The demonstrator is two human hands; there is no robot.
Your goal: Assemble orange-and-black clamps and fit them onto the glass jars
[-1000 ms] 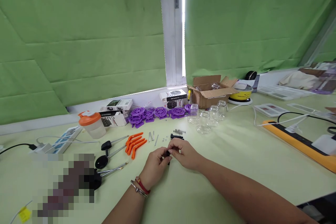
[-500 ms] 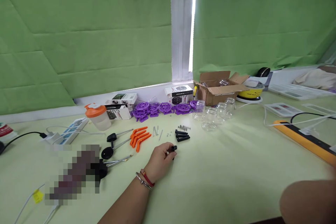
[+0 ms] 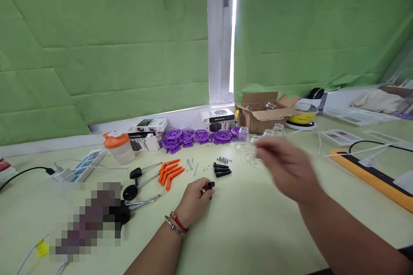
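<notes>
Your left hand (image 3: 194,197) grips the small black plastic part (image 3: 211,184), long axis near upright; your blurred right hand (image 3: 288,169) is well apart, rightward, its grip unclear.

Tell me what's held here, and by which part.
The left hand grips a small black piece, seemingly around its middle, part of it hidden. The right hand is too blurred to tell.

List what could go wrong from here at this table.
The left hand pinches a small black part, which might slip out. The blurred right hand overlaps some clear jars in view; if it is close to them, it could tip one. The tiny loose pieces beside the metal pins could get lost if brushed.
</notes>
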